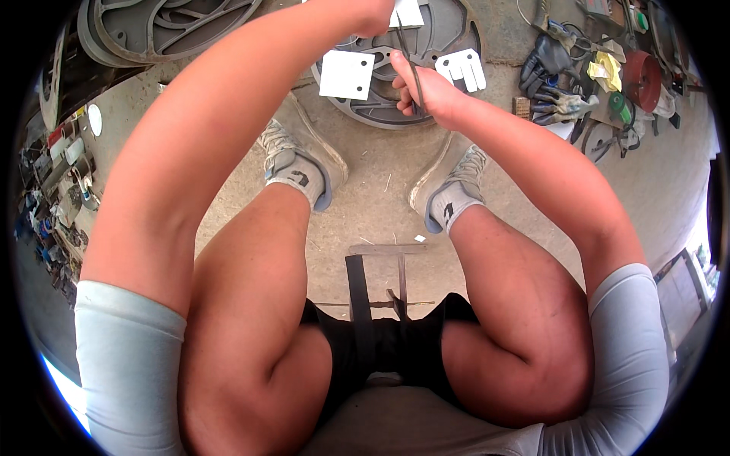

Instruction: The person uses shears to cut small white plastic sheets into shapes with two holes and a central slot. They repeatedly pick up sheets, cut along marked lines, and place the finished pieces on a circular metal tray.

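The right hand, at the upper centre of the frame, has its fingers curled in around a thin dark rod, which runs up toward the top edge. The left hand is partly cut off by that edge, next to a white block; whether its fingers grip anything I cannot tell. Under both hands lies a round grey metal wheel. On it, a square white plate with holes sits left of the right hand, and a slotted white plate sits just right of it. Dark gloves and a red round part lie at the upper right; another large metal wheel fills the upper left.
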Tool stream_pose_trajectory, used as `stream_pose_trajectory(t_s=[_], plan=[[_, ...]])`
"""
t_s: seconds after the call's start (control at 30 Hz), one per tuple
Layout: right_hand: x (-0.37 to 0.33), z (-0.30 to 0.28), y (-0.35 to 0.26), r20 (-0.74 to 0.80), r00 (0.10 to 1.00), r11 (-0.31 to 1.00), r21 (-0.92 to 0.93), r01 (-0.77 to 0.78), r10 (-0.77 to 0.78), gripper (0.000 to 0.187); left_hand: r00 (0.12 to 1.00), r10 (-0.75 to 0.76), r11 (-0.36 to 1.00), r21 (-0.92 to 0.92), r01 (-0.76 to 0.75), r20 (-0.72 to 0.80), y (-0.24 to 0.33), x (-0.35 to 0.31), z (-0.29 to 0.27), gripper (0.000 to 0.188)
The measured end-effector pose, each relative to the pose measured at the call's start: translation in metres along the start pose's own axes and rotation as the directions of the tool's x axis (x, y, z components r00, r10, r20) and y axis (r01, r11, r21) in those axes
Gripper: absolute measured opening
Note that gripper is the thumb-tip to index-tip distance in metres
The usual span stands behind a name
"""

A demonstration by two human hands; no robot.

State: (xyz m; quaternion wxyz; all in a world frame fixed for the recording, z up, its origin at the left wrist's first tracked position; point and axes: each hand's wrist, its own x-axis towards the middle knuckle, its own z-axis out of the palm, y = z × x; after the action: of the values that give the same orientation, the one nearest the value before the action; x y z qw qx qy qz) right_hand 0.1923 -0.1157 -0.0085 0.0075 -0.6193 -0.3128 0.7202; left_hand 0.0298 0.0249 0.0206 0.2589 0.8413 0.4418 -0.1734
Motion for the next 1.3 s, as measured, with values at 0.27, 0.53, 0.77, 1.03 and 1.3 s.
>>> stream_pose_trajectory(t_s=[0.27, 0.53, 0.77, 1.03, 1.3], plan=[[0.0, 0.006, 0.003, -0.035, 0.999, 0.998, 0.062, -0.023, 0.025, 0.099, 0.992, 0.01, 1.0, -0.017, -0.012, -0.125, -0.004, -0.003, 0.021, 0.068], [-0.003, 0.007, 0.005, -0.055, 0.998, 0.996, 0.088, -0.013, 0.018, 0.083, 0.996, 0.057, 0.998, -0.022, -0.058, -0.071, -0.003, -0.011, 0.007, 0.075], [-0.013, 0.011, -0.003, -0.089, 0.996, 0.997, 0.075, 0.001, 0.006, 0.087, 0.997, 0.063, 0.998, 0.006, -0.063, -0.032, -0.005, -0.013, 0.002, 0.075], [-0.015, 0.014, -0.005, -0.097, 0.995, 0.986, 0.165, -0.022, 0.038, 0.079, 0.996, 0.049, 0.999, -0.01, -0.049, -0.072, -0.011, -0.001, 0.019, 0.071], [-0.011, 0.014, 0.0, -0.117, 0.991, 0.989, 0.142, -0.046, 0.062, 0.082, 0.994, 0.056, 0.998, 0.026, -0.054, -0.094, -0.008, 0.0, 0.02, 0.073]])
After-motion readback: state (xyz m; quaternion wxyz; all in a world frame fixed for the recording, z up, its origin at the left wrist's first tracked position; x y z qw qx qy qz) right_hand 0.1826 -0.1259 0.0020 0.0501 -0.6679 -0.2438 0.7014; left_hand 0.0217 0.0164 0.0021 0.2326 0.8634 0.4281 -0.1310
